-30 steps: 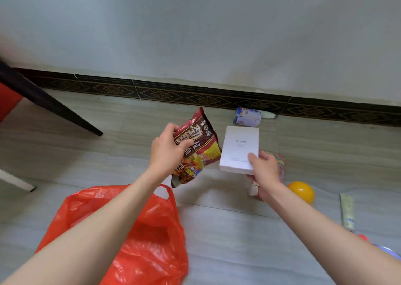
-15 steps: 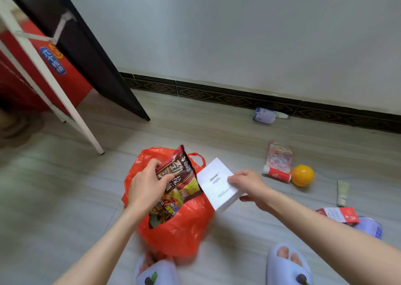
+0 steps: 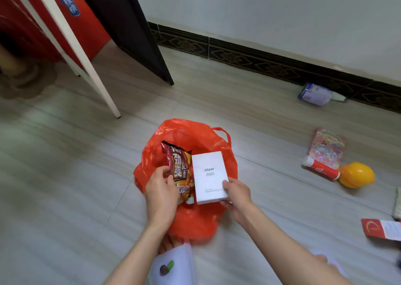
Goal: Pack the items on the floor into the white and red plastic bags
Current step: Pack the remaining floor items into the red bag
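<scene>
A red plastic bag (image 3: 195, 219) is seen on the grey floor (image 3: 65, 198), open at the top, near the middle of the floor and just in front of the person's feet. A snack packet (image 3: 179, 172) is gripped by the left hand (image 3: 161, 192), the fingers being curled round its lower left edge. A white box (image 3: 209, 177) is held by the right hand (image 3: 237, 195), with the thumb pressed on its lower right corner. Both things are kept side by side, touching, above the mouth of the bag; whether they rest inside it cannot be told.

Other things are left on the floor toward its right edge: a colourful flat packet (image 3: 326, 148), a red and white tube (image 3: 321, 170) just beside a yellow ball (image 3: 357, 174), and a red card (image 3: 380, 229). A blue and white bottle (image 3: 315, 94) is laid near the far edge, against the dark skirting (image 3: 260, 61).
</scene>
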